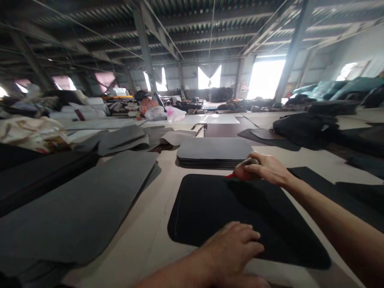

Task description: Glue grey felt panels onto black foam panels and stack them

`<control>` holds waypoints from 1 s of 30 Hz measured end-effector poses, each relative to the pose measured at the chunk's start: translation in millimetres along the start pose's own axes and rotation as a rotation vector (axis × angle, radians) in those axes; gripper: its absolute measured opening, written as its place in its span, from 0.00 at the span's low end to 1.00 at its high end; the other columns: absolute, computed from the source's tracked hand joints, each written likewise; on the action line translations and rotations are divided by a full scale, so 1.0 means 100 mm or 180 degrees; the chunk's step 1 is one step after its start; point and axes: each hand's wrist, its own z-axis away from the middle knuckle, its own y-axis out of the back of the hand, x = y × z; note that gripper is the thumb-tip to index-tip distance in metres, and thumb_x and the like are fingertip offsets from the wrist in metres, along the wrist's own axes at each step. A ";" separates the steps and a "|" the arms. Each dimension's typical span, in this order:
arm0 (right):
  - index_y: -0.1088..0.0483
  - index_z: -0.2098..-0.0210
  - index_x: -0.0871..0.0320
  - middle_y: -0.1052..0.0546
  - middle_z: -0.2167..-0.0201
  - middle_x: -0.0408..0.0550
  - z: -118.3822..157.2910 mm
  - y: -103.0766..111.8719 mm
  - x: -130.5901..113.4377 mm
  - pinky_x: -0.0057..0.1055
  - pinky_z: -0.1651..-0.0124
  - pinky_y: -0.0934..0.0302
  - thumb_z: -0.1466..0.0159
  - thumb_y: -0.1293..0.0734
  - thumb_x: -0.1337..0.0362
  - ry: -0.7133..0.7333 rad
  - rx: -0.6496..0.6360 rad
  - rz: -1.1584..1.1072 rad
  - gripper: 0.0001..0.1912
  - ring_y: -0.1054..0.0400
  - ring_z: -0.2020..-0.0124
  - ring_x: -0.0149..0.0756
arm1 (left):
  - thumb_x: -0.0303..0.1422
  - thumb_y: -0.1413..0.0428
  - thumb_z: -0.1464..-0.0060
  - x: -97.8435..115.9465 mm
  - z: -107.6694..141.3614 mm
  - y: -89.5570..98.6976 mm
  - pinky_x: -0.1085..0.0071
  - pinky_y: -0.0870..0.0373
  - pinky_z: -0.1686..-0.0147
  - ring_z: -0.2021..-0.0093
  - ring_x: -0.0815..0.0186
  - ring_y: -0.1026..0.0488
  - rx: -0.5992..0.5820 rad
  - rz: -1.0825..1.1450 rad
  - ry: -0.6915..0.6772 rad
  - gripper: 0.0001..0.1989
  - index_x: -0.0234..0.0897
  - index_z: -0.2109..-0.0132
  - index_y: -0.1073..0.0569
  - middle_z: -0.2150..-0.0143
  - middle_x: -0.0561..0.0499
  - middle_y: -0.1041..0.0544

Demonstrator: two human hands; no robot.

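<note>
A black sheet with rounded corners (pixel 222 212) lies flat on the pale table before me, a faint line running along its left side. Over its near edge my left hand (pixel 232 248) is spread palm down, fingers apart, holding nothing. At the far edge of the sheet, my right hand (pixel 259 170) is closed around a small tool with a red tip (pixel 230 175). The tip points left and meets or nearly meets the sheet's edge. Most of the tool is hidden by the fingers, so its kind is unclear.
A stack of grey rounded sheets (pixel 214 149) stands just beyond the black one. Large grey sheets (pixel 81 208) are piled on the left. Dark pieces (pixel 318 188) lie at right, with a black bundle (pixel 303 125) behind. A person (pixel 147 104) is farther back.
</note>
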 end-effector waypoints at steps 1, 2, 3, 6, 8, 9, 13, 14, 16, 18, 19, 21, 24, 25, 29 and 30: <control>0.31 0.58 0.53 0.25 0.67 0.45 -0.01 -0.05 -0.07 0.31 0.67 0.48 0.39 0.38 0.52 0.0099 0.0056 -0.0186 0.15 0.32 0.67 0.39 | 0.56 0.47 0.40 0.00 0.00 0.01 0.56 0.49 0.31 0.32 0.52 0.40 -0.0002 -0.0053 -0.0040 0.35 0.35 0.37 0.33 0.34 0.41 0.32; 0.31 0.59 0.53 0.25 0.67 0.44 -0.02 -0.11 -0.17 0.31 0.67 0.48 0.39 0.37 0.52 0.0219 0.0106 -0.0333 0.14 0.33 0.67 0.39 | 0.56 0.47 0.39 0.00 -0.01 0.01 0.57 0.48 0.32 0.32 0.52 0.39 -0.0003 -0.0117 -0.0079 0.34 0.34 0.38 0.33 0.35 0.41 0.32; 0.31 0.59 0.52 0.25 0.67 0.44 -0.05 -0.17 -0.27 0.31 0.67 0.48 0.39 0.37 0.53 0.0357 0.0150 -0.0421 0.13 0.33 0.66 0.39 | 0.55 0.47 0.39 0.00 -0.02 0.02 0.58 0.47 0.32 0.32 0.52 0.39 -0.0007 -0.0192 -0.0112 0.34 0.33 0.38 0.33 0.35 0.41 0.32; 0.31 0.60 0.53 0.25 0.64 0.45 -0.16 -0.34 -0.63 0.32 0.65 0.49 0.39 0.37 0.55 0.0746 0.0225 -0.0490 0.12 0.33 0.64 0.40 | 0.54 0.49 0.37 -0.02 -0.04 0.01 0.60 0.47 0.32 0.33 0.53 0.39 -0.0026 -0.0454 -0.0229 0.32 0.31 0.39 0.32 0.35 0.41 0.31; 0.31 0.60 0.54 0.25 0.63 0.46 -0.24 -0.45 -0.85 0.32 0.64 0.49 0.40 0.37 0.57 0.0986 0.0218 -0.0453 0.11 0.33 0.63 0.40 | 0.53 0.49 0.36 -0.05 -0.05 -0.01 0.61 0.47 0.32 0.33 0.55 0.39 -0.0028 -0.0647 -0.0286 0.31 0.31 0.40 0.32 0.36 0.42 0.31; 0.32 0.60 0.54 0.25 0.62 0.46 -0.28 -0.50 -0.94 0.32 0.63 0.49 0.40 0.37 0.58 0.1095 0.0195 -0.0416 0.10 0.33 0.62 0.40 | 0.53 0.49 0.36 -0.06 -0.06 -0.02 0.62 0.47 0.32 0.32 0.55 0.39 -0.0030 -0.0742 -0.0312 0.30 0.32 0.40 0.33 0.36 0.43 0.30; 0.32 0.62 0.54 0.25 0.63 0.45 -0.42 -0.63 -1.18 0.32 0.64 0.51 0.39 0.36 0.58 0.1359 0.0030 -0.0285 0.08 0.33 0.61 0.40 | 0.47 0.50 0.33 -0.13 -0.06 -0.07 0.64 0.44 0.35 0.33 0.57 0.39 -0.0108 -0.1049 -0.0403 0.24 0.33 0.40 0.33 0.36 0.46 0.30; 0.32 0.62 0.53 0.25 0.63 0.44 -0.44 -0.65 -1.20 0.31 0.64 0.52 0.39 0.35 0.57 0.1386 -0.0011 -0.0267 0.08 0.33 0.62 0.40 | 0.44 0.51 0.33 -0.14 -0.07 -0.08 0.65 0.43 0.35 0.33 0.58 0.39 -0.0126 -0.1103 -0.0417 0.22 0.34 0.40 0.33 0.36 0.47 0.30; 0.31 0.62 0.53 0.25 0.64 0.43 -0.47 -0.66 -1.23 0.31 0.65 0.52 0.39 0.35 0.58 0.1442 -0.0093 -0.0249 0.08 0.33 0.63 0.39 | 0.41 0.52 0.32 -0.16 -0.07 -0.10 0.65 0.42 0.37 0.33 0.59 0.39 -0.0086 -0.1189 -0.0428 0.19 0.36 0.41 0.33 0.36 0.49 0.30; 0.31 0.62 0.53 0.25 0.64 0.43 -0.48 -0.66 -1.24 0.30 0.66 0.52 0.39 0.34 0.58 0.1491 -0.0187 -0.0242 0.07 0.32 0.64 0.38 | 0.40 0.54 0.31 -0.16 -0.08 -0.11 0.66 0.41 0.38 0.34 0.60 0.40 -0.0054 -0.1255 -0.0410 0.18 0.37 0.41 0.33 0.37 0.51 0.30; 0.31 0.62 0.53 0.24 0.64 0.42 -0.48 -0.66 -1.25 0.30 0.66 0.52 0.39 0.34 0.58 0.1515 -0.0232 -0.0241 0.07 0.32 0.64 0.38 | 0.40 0.55 0.31 -0.16 -0.08 -0.10 0.65 0.40 0.39 0.34 0.60 0.39 -0.0071 -0.1286 -0.0403 0.18 0.37 0.41 0.33 0.37 0.51 0.30; 0.31 0.61 0.52 0.24 0.63 0.42 -0.48 -0.65 -1.26 0.30 0.65 0.52 0.38 0.34 0.58 0.1555 -0.0281 -0.0235 0.08 0.32 0.63 0.38 | 0.40 0.56 0.30 -0.15 -0.10 -0.09 0.65 0.38 0.40 0.35 0.60 0.38 -0.0151 -0.1334 -0.0415 0.19 0.37 0.41 0.32 0.37 0.51 0.30; 0.30 0.60 0.52 0.24 0.63 0.42 -0.50 -0.64 -1.28 0.30 0.65 0.52 0.38 0.35 0.58 0.1607 -0.0291 -0.0142 0.08 0.32 0.63 0.38 | 0.40 0.57 0.30 -0.14 -0.10 -0.07 0.65 0.38 0.41 0.36 0.60 0.38 -0.0133 -0.1373 -0.0447 0.19 0.38 0.41 0.31 0.38 0.51 0.29; 0.31 0.60 0.52 0.24 0.62 0.43 -0.52 -0.64 -1.28 0.31 0.66 0.52 0.38 0.35 0.57 0.1629 -0.0262 -0.0067 0.08 0.32 0.63 0.38 | 0.40 0.57 0.30 -0.14 -0.10 -0.07 0.65 0.38 0.41 0.36 0.60 0.38 -0.0105 -0.1380 -0.0439 0.18 0.38 0.42 0.31 0.38 0.52 0.29; 0.33 0.60 0.53 0.24 0.59 0.45 -0.63 -0.63 -1.28 0.32 0.67 0.54 0.37 0.37 0.57 0.1610 -0.0090 0.0324 0.09 0.32 0.63 0.39 | 0.41 0.57 0.30 -0.17 -0.08 -0.13 0.66 0.38 0.41 0.35 0.61 0.39 0.0006 -0.1383 -0.0404 0.19 0.39 0.41 0.32 0.37 0.53 0.30; 0.33 0.60 0.53 0.24 0.58 0.46 -0.67 -0.63 -1.27 0.32 0.67 0.55 0.37 0.38 0.57 0.1574 -0.0076 0.0382 0.09 0.32 0.63 0.40 | 0.41 0.57 0.30 -0.18 -0.07 -0.14 0.66 0.39 0.40 0.35 0.61 0.39 0.0029 -0.1375 -0.0417 0.19 0.39 0.41 0.32 0.37 0.53 0.30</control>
